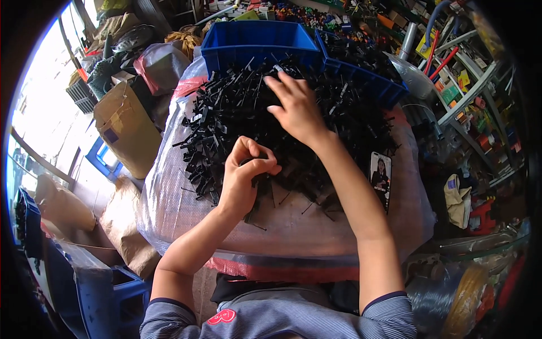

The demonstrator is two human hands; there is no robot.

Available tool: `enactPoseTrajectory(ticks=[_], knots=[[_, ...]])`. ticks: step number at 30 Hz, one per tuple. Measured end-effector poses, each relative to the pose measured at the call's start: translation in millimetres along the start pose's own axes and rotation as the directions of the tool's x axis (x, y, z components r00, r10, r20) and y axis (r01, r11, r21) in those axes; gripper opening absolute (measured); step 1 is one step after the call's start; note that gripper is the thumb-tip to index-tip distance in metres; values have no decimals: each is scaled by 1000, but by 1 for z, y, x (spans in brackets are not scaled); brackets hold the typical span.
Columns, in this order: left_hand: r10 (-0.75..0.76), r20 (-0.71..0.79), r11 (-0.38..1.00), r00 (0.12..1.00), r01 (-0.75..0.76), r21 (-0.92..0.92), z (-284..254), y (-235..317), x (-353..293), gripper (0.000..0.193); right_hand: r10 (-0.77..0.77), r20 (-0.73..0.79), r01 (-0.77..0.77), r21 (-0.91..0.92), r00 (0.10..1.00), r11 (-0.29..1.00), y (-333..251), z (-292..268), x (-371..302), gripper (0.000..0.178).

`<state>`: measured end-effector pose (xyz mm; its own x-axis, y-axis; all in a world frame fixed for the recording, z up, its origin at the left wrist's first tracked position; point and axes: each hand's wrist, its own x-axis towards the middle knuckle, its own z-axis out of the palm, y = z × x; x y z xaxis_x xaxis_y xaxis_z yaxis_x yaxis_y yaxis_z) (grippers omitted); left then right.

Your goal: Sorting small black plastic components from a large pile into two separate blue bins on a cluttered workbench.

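Note:
A large heap of small black plastic parts with thin stems (226, 107) covers most of the wrapped work surface before me. At the heap's near left side is my left hand (244, 172), its fingers curled in with thumb and fingertips together. Something dark shows beside those fingers, but what they hold is hidden. My right hand (296, 110) reaches over the far middle of the heap, fingers apart and pointing away to the left. A small pale piece (278, 68) lies by its fingertips, and nothing is visibly gripped there.
Behind the heap stand a blue bin (259, 51) and a second blue bin (367, 82) holding black parts. A phone (380, 172) lies at the heap's right. Brown sacks (127, 127) and a blue stool (121, 291) are at left; a metal rack (468, 101) stands right.

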<state>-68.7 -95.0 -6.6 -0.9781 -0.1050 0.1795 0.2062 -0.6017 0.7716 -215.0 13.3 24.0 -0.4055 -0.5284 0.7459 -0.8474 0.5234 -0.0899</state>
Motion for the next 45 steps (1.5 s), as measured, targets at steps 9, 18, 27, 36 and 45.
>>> enactPoseTrajectory(ticks=[9, 18, 27, 36, 45], knots=[[-56, 5, 978, 998, 54, 203, -3, 7, 4, 7, 170, 230, -208, 152, 958, 966, -29, -41, -53, 39], [209, 149, 711, 966, -255, 655, 2, 2, -2, 34, 531, 315, -595, 618, 787, 514, -40, -71, -91, 28], [-194, 73, 859, 978, 134, 493, 8, -2, -9, 31, 183, 17, -176, 368, 983, 913, -67, -64, -96, 47], [-474, 207, 838, 856, 365, 406, 7, 6, -5, 14, -69, 97, 22, 420, 993, 907, -67, -89, -77, 29], [-349, 157, 904, 924, 287, 318, 20, -2, -17, 35, 408, -129, -234, 649, 904, 724, -59, -75, -96, 28]])
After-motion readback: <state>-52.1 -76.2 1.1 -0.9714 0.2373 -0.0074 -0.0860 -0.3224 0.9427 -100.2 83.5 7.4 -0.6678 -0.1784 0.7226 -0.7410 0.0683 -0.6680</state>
